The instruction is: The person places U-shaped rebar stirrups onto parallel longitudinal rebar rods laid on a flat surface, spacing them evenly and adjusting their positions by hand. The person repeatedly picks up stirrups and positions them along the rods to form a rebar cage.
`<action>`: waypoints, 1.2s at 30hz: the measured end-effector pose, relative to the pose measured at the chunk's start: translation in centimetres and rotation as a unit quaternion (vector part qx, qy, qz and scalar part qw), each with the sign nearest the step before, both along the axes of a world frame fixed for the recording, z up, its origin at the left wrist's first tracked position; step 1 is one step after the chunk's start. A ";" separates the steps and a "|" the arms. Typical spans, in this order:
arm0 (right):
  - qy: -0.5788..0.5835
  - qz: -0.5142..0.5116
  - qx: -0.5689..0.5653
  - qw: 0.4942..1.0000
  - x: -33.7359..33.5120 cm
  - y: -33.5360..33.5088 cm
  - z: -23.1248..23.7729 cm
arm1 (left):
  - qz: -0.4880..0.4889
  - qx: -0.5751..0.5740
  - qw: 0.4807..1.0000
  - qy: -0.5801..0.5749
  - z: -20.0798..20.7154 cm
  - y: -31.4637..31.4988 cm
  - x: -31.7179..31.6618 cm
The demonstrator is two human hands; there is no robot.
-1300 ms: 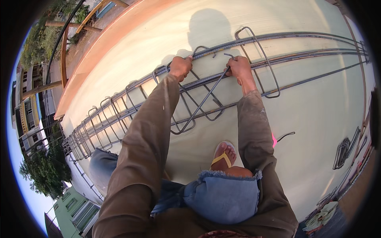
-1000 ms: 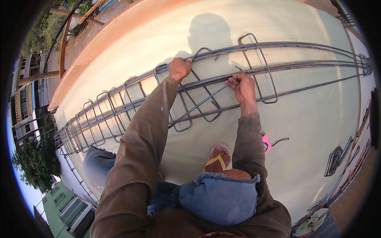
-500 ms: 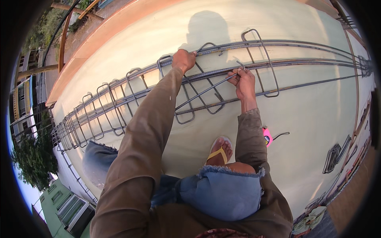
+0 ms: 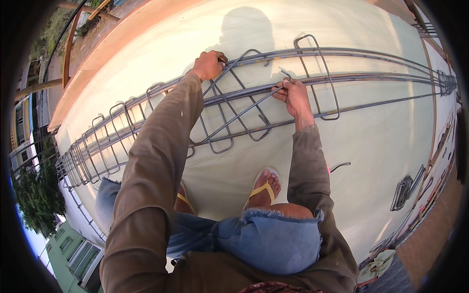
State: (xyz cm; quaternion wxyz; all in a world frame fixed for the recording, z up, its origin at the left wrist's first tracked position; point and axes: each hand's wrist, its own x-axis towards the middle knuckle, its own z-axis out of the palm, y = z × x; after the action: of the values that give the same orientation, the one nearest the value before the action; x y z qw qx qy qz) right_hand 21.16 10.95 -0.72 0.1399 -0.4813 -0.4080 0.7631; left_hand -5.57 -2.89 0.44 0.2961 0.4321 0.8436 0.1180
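Note:
A long cage of steel rebar [image 4: 376, 78] runs across the pale floor, with bent wire-like stirrups [image 4: 335, 93] looped around its bars. My left hand [image 4: 209, 65] is closed at the far bars, its fingers curled round the rebar there; whether a stirrup's corner is also in its grip is hidden. My right hand [image 4: 295, 96] pinches a slanted stirrup [image 4: 239, 115] near its hooked end, above the middle bars. That stirrup slopes down to the left across the near bar. Several other stirrups lean crosswise between my hands.
My feet in yellow-strapped sandals [image 4: 264, 190] stand close to the cage's near side. A pile of bent stirrups [image 4: 403, 193] lies on the floor at right. Beside my right sleeve shows a thin dark hook [image 4: 340, 166]. An orange-brown ledge [image 4: 80, 83] edges the floor's far left.
My left hand has shifted left along the far bars. My right hand moved slightly left with the stirrup's hooked end. The pink tape measure is now almost covered by my sleeve.

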 end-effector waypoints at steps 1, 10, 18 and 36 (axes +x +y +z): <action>0.007 -0.006 0.005 1.000 0.1 -0.2 -0.1 | -0.017 -0.025 1.000 -0.003 0.1 0.2 -0.5; -0.013 -0.008 -0.006 1.000 -0.5 0.0 -0.4 | -0.241 0.040 0.961 0.126 -1.4 0.5 -0.4; -0.044 -0.008 0.034 0.998 -1.3 0.0 0.1 | -0.267 0.085 0.954 0.106 -0.8 0.1 -1.0; 0.019 -0.066 -0.016 0.998 -0.5 1.7 0.1 | -0.283 0.110 0.947 0.101 -0.2 -0.3 -0.3</action>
State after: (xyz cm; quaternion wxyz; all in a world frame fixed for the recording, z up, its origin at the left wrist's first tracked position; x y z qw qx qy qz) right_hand 20.64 12.61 -0.58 0.1898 -0.4945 -0.3601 0.7680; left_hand -5.83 -3.19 0.20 0.1816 0.6928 0.6936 0.0769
